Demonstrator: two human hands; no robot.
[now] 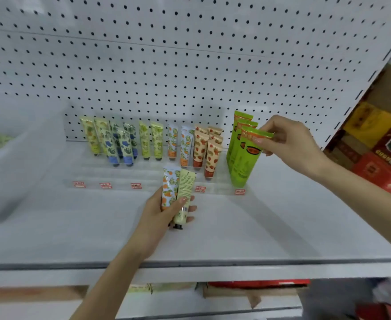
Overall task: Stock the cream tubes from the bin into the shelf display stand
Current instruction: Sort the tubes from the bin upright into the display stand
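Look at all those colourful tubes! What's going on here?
A person is filling a clear display stand on a white shelf with cream tubes. Their right hand pinches the top of the front green tube at the stand's right end. Their left hand holds two more, an orange-print tube and a pale yellow tube, just in front of the stand. Several rows of patterned tubes already stand in it.
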